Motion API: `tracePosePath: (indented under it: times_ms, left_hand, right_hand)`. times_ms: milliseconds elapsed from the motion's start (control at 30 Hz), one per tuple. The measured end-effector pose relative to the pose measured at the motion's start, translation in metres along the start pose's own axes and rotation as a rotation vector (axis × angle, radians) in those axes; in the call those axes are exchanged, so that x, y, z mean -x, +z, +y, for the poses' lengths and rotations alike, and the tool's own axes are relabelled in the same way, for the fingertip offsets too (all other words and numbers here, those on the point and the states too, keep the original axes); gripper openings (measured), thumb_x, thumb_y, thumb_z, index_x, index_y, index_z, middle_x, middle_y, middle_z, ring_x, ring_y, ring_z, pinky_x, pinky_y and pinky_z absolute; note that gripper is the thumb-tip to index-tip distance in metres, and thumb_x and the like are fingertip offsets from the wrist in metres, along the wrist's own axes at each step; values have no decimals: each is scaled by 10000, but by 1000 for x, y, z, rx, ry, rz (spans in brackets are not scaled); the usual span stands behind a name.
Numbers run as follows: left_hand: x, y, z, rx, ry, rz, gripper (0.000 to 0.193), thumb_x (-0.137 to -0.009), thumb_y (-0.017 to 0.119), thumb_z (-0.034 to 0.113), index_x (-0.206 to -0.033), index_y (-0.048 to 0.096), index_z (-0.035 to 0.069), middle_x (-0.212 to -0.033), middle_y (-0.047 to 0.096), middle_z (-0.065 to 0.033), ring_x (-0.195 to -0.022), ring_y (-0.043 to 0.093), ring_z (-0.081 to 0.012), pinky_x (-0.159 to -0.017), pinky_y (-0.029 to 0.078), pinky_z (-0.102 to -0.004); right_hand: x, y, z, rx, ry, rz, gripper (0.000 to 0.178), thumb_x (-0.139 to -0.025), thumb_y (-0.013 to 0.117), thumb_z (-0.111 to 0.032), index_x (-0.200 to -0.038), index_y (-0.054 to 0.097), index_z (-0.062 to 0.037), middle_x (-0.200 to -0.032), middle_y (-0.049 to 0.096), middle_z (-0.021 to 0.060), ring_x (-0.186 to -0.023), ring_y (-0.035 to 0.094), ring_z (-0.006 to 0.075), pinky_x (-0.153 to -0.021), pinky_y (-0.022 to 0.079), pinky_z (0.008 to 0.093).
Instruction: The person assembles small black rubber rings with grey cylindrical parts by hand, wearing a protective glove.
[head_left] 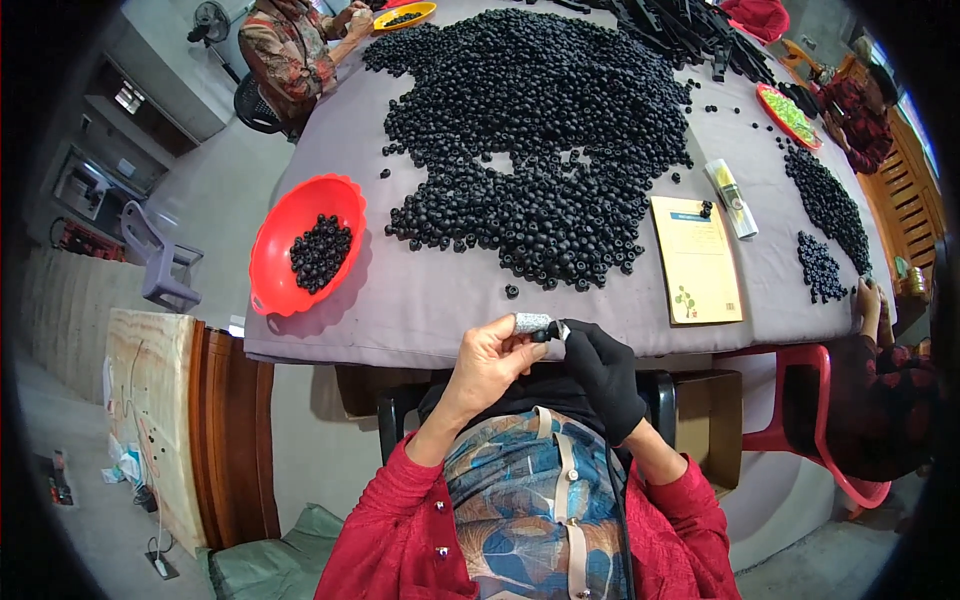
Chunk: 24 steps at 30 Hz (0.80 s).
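Observation:
My left hand is bare, apart from a silvery grey wrap around one finger. Its thumb and fingers pinch a small black round piece just off the table's front edge. Close against it, my right hand wears a black glove with its fingers closed. A pale sliver shows at the gloved fingertips; what it is I cannot make out. Beyond my hands spreads a large heap of small black round pieces, several showing a hole. More of them lie in a red scalloped bowl to the left.
Right of the heap lie a yellow booklet and a clear-and-white packet. Smaller piles sit by a person at the right. Another person works far left near a yellow dish. A red chair stands close right.

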<state>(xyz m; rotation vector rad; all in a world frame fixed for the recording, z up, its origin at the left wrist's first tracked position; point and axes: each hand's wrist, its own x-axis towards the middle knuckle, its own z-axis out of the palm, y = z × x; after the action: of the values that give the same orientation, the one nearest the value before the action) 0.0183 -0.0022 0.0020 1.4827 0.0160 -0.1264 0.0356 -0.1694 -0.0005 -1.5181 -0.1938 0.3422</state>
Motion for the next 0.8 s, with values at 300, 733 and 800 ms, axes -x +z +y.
tracePosePath:
  times_ms: [300, 733, 800]
  left_hand:
    - [1, -1, -1, 221, -12, -20, 220, -840, 528, 15, -1053, 567, -24, -803, 623, -74, -681, 592, -111, -556, 503, -221]
    - [6, -7, -16, 428, 53, 65, 252, -795, 575, -35, -1043, 558, 0, -914, 613, -103, -726, 594, -123, -640, 518, -246]
    - [5, -4, -20, 488, 80, 45, 233, -787, 580, -45, -1016, 572, 3, -909, 614, -102, -724, 590, -122, -639, 514, -247]
  right_hand:
    - [4, 7, 0, 184, -69, -123, 253, -863, 527, -110, -1096, 547, -15, -920, 601, 64, -816, 560, 104, -689, 465, 226]
    - [4, 3, -6, 20, 74, -71, 254, -871, 519, -138, -1063, 555, 25, -979, 603, 79, -878, 545, 97, -770, 450, 239]
    - [6, 5, -8, -64, 81, -114, 260, -873, 516, -148, -1066, 555, 22, -982, 602, 75, -888, 545, 96, -782, 447, 237]
